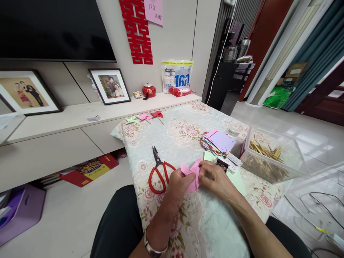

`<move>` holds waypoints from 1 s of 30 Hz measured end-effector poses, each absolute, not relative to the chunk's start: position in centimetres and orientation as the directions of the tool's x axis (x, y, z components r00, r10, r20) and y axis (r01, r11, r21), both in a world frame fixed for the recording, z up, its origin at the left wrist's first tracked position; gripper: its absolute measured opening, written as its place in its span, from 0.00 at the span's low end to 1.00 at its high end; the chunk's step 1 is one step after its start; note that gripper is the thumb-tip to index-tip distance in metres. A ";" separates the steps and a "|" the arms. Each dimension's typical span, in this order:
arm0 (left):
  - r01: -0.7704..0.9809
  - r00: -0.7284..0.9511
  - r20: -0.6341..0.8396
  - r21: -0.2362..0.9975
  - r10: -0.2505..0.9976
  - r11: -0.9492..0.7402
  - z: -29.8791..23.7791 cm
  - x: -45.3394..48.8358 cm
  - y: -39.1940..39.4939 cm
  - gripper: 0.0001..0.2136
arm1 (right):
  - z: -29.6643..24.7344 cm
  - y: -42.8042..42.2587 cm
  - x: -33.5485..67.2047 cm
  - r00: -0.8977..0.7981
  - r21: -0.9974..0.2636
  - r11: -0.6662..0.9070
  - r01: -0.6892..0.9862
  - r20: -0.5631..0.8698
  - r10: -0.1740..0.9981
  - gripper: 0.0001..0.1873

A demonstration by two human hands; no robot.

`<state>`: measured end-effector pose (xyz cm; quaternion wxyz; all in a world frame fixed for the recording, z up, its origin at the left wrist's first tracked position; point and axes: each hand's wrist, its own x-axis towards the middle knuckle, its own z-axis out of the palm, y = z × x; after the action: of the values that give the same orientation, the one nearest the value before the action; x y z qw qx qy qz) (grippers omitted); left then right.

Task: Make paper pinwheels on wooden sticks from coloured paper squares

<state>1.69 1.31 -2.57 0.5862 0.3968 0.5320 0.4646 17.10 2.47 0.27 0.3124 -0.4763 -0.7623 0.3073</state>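
Between my hands is a pink paper pinwheel (194, 184), its corners folded in toward the middle. My left hand (180, 184) grips it with the thumb pressed near its centre. At its right edge, my right hand (213, 177) is closed in a pinch; whatever is between those fingertips is too small to make out. Just left of my left hand lie red-handled scissors (158, 170), blades pointing away. Beside my right hand sit a small dark box of tiny metal pieces (221, 164) and a pale green paper sheet (237, 182).
A stack of coloured paper squares (220, 141) lies beyond my right hand. To its right stands a clear plastic bin (292, 154) of thin wooden sticks (268, 152). Finished pinwheels (143, 116) rest at the table's far left corner, near the white cabinet (113, 107).
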 end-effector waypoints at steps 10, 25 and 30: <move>-0.091 0.009 -0.254 0.963 0.967 0.253 -3.2 1.6 1.5 0.08 | 0.2 2.4 17.2 -0.356 -0.761 0.326 0.561 0.133 0.925 0.09; -0.232 0.004 -0.253 0.941 0.967 0.247 -3.0 1.6 1.1 0.10 | 1.1 2.6 18.3 -0.269 -0.915 0.198 0.353 0.103 0.958 0.03; -0.265 0.067 -0.210 0.939 0.975 0.220 -3.2 1.5 1.0 0.09 | 0.0 2.9 18.1 -0.191 -0.992 0.034 0.121 0.010 0.982 0.33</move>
<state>1.51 1.04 -3.22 0.6245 0.3787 0.4693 0.4964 18.08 2.90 -0.03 0.4236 -0.4746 -0.5809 0.5078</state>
